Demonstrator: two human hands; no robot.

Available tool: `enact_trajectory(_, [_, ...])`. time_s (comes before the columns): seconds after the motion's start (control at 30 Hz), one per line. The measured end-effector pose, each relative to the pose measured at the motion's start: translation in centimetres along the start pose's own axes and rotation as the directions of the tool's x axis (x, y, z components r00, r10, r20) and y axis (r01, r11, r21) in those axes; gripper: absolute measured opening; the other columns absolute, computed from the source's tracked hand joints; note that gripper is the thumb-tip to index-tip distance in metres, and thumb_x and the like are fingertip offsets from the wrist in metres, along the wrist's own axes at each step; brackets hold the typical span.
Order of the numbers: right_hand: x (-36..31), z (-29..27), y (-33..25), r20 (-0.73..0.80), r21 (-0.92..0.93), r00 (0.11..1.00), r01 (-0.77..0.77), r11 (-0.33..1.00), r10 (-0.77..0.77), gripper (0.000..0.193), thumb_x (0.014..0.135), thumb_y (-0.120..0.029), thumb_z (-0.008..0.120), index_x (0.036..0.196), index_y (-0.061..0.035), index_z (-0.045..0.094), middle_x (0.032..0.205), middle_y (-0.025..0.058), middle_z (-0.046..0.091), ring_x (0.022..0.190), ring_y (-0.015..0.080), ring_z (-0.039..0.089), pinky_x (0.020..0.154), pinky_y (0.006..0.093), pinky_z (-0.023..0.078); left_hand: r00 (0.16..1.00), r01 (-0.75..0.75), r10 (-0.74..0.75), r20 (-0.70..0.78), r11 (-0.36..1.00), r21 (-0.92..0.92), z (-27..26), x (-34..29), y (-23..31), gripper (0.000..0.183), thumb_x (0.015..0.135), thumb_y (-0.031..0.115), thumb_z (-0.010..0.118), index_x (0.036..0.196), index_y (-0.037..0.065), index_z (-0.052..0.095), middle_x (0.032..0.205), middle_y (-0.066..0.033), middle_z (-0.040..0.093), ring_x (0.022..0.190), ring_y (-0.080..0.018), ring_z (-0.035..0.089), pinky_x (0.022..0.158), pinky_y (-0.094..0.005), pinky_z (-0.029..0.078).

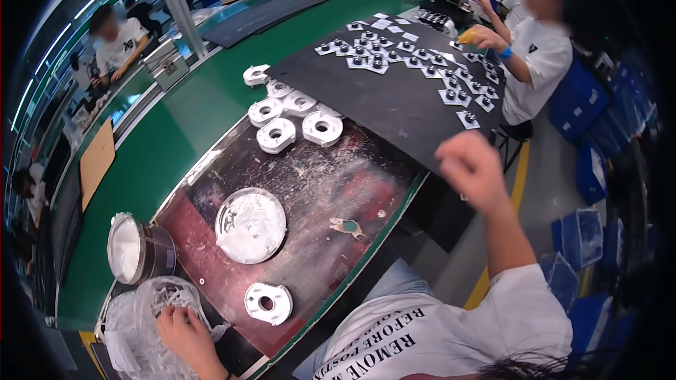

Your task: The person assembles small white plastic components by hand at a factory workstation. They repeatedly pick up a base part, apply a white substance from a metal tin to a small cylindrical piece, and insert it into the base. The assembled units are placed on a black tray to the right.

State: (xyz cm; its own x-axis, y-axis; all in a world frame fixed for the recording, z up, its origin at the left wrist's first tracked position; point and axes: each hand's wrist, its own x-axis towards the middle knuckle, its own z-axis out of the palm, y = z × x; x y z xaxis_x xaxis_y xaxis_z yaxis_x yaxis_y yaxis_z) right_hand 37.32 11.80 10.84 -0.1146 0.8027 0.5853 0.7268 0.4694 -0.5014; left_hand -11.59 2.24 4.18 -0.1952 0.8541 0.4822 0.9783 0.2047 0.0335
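My left hand (184, 336) is at a clear plastic bag (197, 294) of small pale stick-like pieces (169, 297); its fingers look apart, with nothing visible in them. My right hand (470, 167) is raised near the edge of the black mat (394, 116), somewhat blurred, fingers curled in; whatever they may hold is hidden. In front of me, on the stained reddish board (317, 239), lies a white ring-shaped part (278, 302) with a central hole. Beyond it sits a round shallow lid (259, 214) smeared with white paste.
An open tin (130, 250) of white paste stands at the left. Several white ring parts (276, 135) cluster at the board's far edge. Small black parts on light cards (377, 63) cover the mat's far side. A co-worker (539, 56) works at the right, near blue bins (581, 236).
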Motion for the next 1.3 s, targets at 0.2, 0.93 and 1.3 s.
enact_trajectory(0.2, [-0.2, -4.9, 11.1, -0.307, -0.402, 0.823, -0.567, 0.719, 0.477, 0.051, 0.074, -0.030, 0.072, 0.114, -0.0029, 0.057, 0.107, 0.0130, 0.063, 0.101, 0.0256, 0.059, 0.089, 0.0345, 0.043, 0.999, -0.034, 0.032, -0.039, 0.998, -0.047, 0.5, 0.3, 0.3, 0.016, 0.076, 0.007, 0.062, 0.089, -0.001, 0.056, 0.103, -0.0188, 0.055, 0.097, -0.0375, 0.051, 0.084, -0.0448, 0.039])
enact_trajectory(0.93, [0.5, -2.4, 11.6, -0.246, -0.288, 0.813, -0.581, 0.761, 0.528, 0.064, 0.069, -0.031, 0.074, 0.123, -0.0065, 0.048, 0.106, 0.0127, 0.065, 0.102, 0.0289, 0.061, 0.086, 0.0345, 0.046, 0.996, 0.048, -0.065, -0.052, 0.959, -0.281, -1.6, -0.9, 0.6, 0.017, 0.082, 0.005, 0.057, 0.096, -0.004, 0.055, 0.101, -0.0200, 0.057, 0.095, -0.0372, 0.053, 0.086, -0.0424, 0.041])
enact_trajectory(1.3, [2.1, -3.7, 10.1, 0.001, -0.125, 0.914, -0.403, 0.907, 0.406, 0.069, 0.065, -0.024, 0.079, 0.124, -0.0078, 0.048, 0.099, 0.0078, 0.066, 0.090, 0.0201, 0.061, 0.083, 0.0308, 0.045, 0.997, 0.036, -0.056, -0.049, 0.941, -0.336, -2.4, -1.1, 0.9, 0.018, 0.080, 0.003, 0.058, 0.097, -0.003, 0.056, 0.100, -0.0187, 0.058, 0.094, -0.0351, 0.054, 0.086, -0.0411, 0.041])
